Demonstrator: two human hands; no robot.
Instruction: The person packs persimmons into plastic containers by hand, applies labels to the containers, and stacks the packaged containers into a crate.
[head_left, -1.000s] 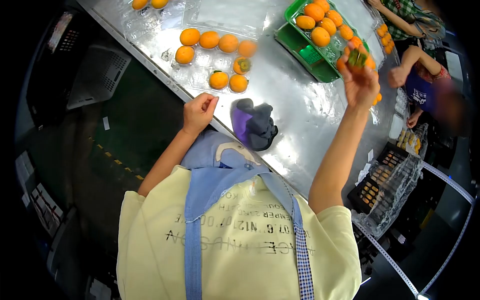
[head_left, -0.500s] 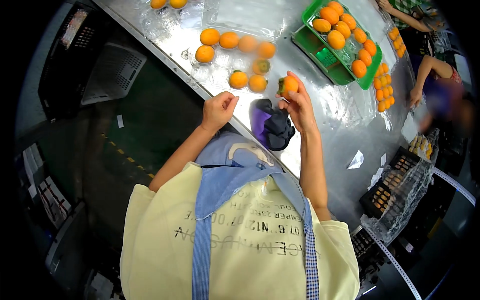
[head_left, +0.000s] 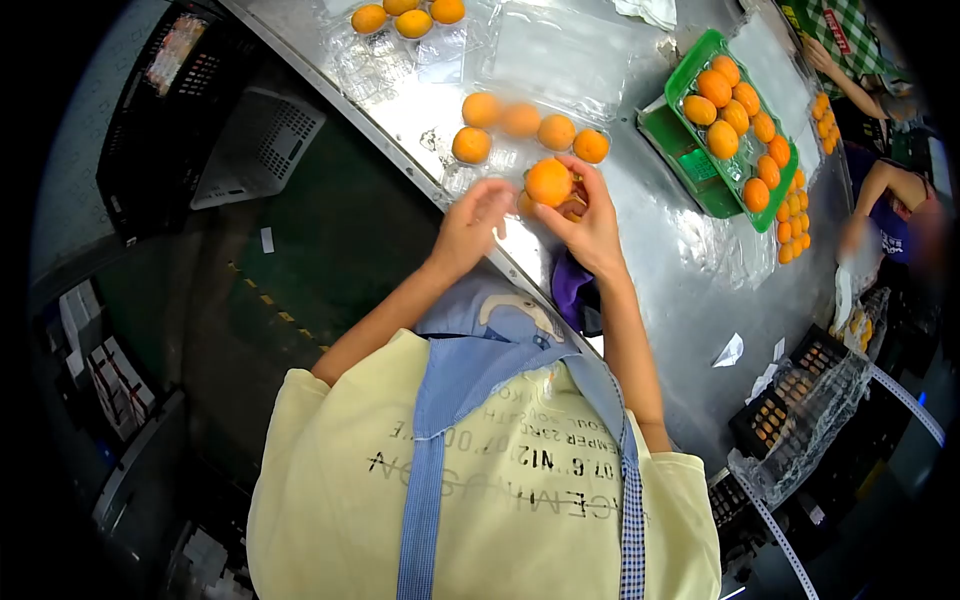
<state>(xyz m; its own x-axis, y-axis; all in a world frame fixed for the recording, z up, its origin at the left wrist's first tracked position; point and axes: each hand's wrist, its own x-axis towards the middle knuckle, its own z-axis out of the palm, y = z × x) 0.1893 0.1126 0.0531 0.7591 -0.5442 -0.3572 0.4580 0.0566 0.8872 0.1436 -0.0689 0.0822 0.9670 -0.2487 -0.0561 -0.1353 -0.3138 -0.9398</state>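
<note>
An orange persimmon point(head_left: 549, 183) is held in the fingers of my right hand point(head_left: 590, 222), its smooth side facing up. My left hand point(head_left: 470, 225) is just left of it, apart from the fruit, with loosely curled, slightly blurred fingers and nothing in them. Beyond my hands lies a clear plastic tray point(head_left: 515, 150) with several persimmons point(head_left: 556, 132) sitting in its cups. My right hand and the held fruit partly hide the tray's near side. A dark and purple cloth bundle point(head_left: 572, 290) lies at the table edge under my right wrist.
A green crate point(head_left: 700, 205) holding persimmons stands at the back right. Another clear tray with persimmons point(head_left: 413, 24) is at the upper left. Black crates point(head_left: 790, 385) with plastic film are at the right. A co-worker's arm point(head_left: 880, 195) reaches in at the far right.
My right hand has turned the persimmon and brought it left, over the near side of the tray. My left hand has loosened from a closed shape. The whole view has shifted slightly.
</note>
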